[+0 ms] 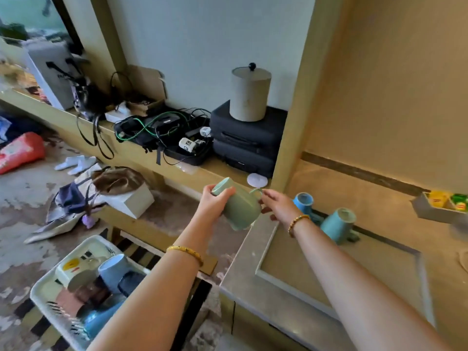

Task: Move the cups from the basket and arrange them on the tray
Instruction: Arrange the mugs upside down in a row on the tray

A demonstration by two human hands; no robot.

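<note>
**One green cup in transit, two blue cups placed**

One green cup (239, 207), held tilted in the air between the basket and the counter. The left hand (215, 202) wraps its fingers round the body near the rim; the right hand (277, 205) pinches the handle at the far side, probably to turn the cup before it is set down.

Two blue cups (338, 224) stand mouth-up near each other on the counter, just beyond the right wrist. They appear to sit on a dark tray (354, 238), of which only an edge and a corner show, so its outline is hard to make out.

The white basket (63, 317), low at the left, holds several more cups: a blue one, a cream one with a yellow mark, a brownish one, a dark one. The left forearm covers part of it, so the count is uncertain.

On the shelf behind: a grey canister (250, 95) on a stack of black cases (247, 145).
</note>
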